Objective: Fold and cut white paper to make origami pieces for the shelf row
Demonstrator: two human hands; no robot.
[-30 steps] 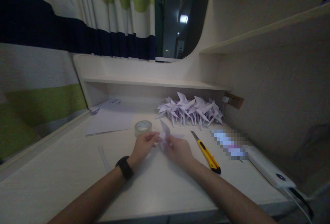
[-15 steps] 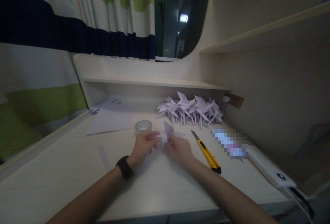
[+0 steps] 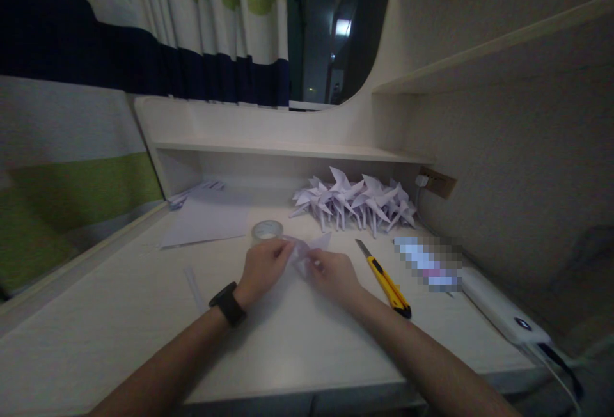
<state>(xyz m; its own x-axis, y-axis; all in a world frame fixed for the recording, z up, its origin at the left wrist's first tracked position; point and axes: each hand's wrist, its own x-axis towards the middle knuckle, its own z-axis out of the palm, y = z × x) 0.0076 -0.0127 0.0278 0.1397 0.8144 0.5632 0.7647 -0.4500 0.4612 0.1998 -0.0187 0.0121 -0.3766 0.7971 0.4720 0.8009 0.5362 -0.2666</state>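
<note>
Between my two hands is a white paper pinwheel (image 3: pixel 322 243), its pointed blades standing out above my fingers. My left hand (image 3: pixel 267 268) pinches one side of it, thumb and fingers together, with a dark watch on the wrist. On the other side my right hand (image 3: pixel 332 272) grips the paper between thumb and forefinger. The lower part of the pinwheel is hidden by the fingers. A roll of clear tape (image 3: pixel 267 229) lies just behind my left hand. To the right of my right hand rests a yellow utility knife (image 3: pixel 388 286), blade out.
Finished-looking paper pinwheels (image 3: pixel 352 199) are heaped at the back under the shelf (image 3: pixel 288 150). White paper sheets (image 3: pixel 204 219) lie back left, and a narrow paper strip (image 3: pixel 194 287) lies left of my watch. A blurred-out phone-like object (image 3: pixel 426 263) and a white power strip (image 3: pixel 499 308) line the right side.
The pinwheel has turned in my hands, its tall upright blade now tipped lower and to the right. My left fingers have curled in closer to the paper.
</note>
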